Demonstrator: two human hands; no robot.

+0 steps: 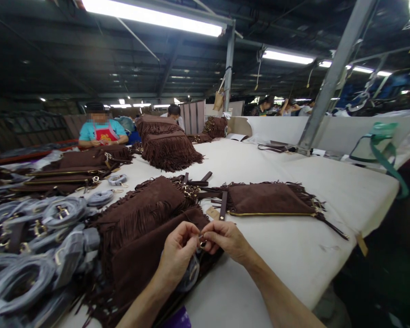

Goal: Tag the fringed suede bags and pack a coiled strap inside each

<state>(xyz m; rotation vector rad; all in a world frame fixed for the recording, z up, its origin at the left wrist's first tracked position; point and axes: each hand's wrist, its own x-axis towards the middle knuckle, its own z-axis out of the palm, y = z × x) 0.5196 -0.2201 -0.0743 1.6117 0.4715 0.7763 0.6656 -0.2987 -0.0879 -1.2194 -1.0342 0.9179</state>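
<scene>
My left hand [176, 249] and my right hand [224, 238] meet over the near edge of a stack of brown suede fringed bags [141, 223]. Both pinch a small metal clasp [202, 243] between their fingertips. A strap wrapped in clear plastic [188, 273] hangs from under my left hand. One flat brown fringed bag [268, 198] with a gold zipper lies just beyond my right hand.
Many plastic-wrapped straps [30, 246] are heaped at the left. More brown bags [169, 148] are piled farther along the white table [294, 255]. A person in a red apron [100, 130] works at the far left, and others sit behind. A slanted steel post [331, 77] rises at the right.
</scene>
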